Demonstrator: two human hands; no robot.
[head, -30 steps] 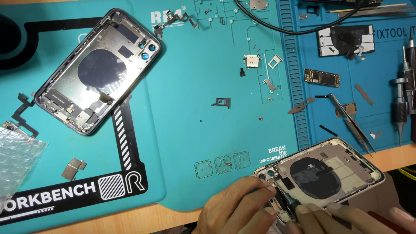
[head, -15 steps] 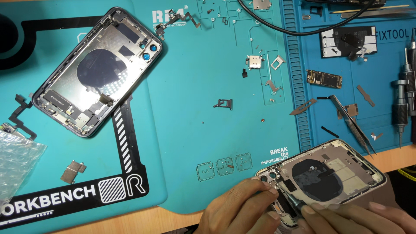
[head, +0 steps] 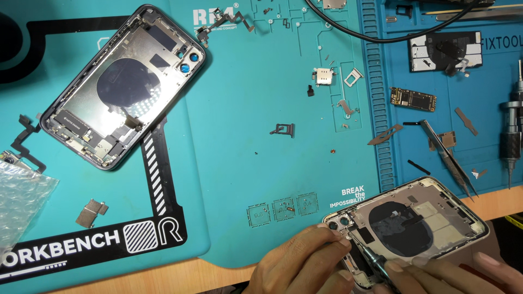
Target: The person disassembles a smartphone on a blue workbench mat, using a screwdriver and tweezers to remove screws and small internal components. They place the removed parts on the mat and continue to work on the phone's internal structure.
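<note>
Steadying the silver phone housing [head: 414, 226] with our left hand [head: 297, 267], fingers pressed on its corner | our right hand [head: 436, 275] grips a small screwdriver [head: 376, 264], tip inside the frame.

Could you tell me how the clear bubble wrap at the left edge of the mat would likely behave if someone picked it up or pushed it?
The bubble wrap looks thin and crumpled, so it would probably be floppy and very light. Lying loose on the teal mat, it would likely slide or drift when nudged. Its edge lies close to a flex cable, which it might drag along.
</note>
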